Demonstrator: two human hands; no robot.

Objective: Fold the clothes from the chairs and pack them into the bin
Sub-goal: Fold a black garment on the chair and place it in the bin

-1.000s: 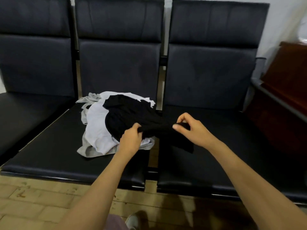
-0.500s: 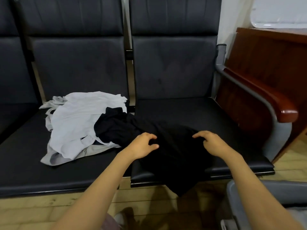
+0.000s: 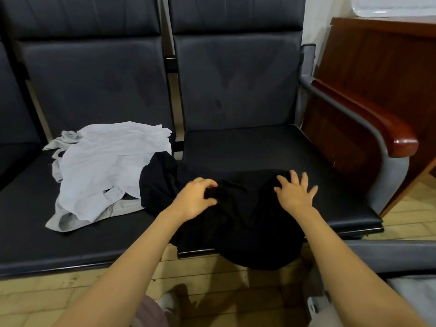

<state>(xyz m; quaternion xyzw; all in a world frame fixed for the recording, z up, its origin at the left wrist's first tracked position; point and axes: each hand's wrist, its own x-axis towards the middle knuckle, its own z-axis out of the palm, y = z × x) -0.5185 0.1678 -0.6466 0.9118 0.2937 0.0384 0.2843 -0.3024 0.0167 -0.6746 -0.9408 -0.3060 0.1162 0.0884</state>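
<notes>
A black garment (image 3: 245, 215) lies spread over the front of the right-hand chair seat (image 3: 259, 149), one part hanging over the seat's front edge and one end reaching onto the middle seat. My left hand (image 3: 194, 200) pinches a fold of the black cloth near its left side. My right hand (image 3: 296, 192) rests flat on the garment with fingers spread. A pale grey-white pile of clothes (image 3: 103, 168) lies crumpled on the middle seat (image 3: 47, 232), touching the black garment. The grey bin's rim (image 3: 387, 258) shows at the lower right.
Black padded chairs stand in a row with backrests behind. A wooden-capped armrest (image 3: 377, 123) ends the row at right, with a dark wooden cabinet (image 3: 382, 60) beyond it. Wooden floor lies below, and my shoe (image 3: 168, 300) shows at the bottom.
The black garment was pulled off the pale pile and laid across the right seat. My view swung right. My right hand went from pinching the cloth to lying flat with fingers spread.
</notes>
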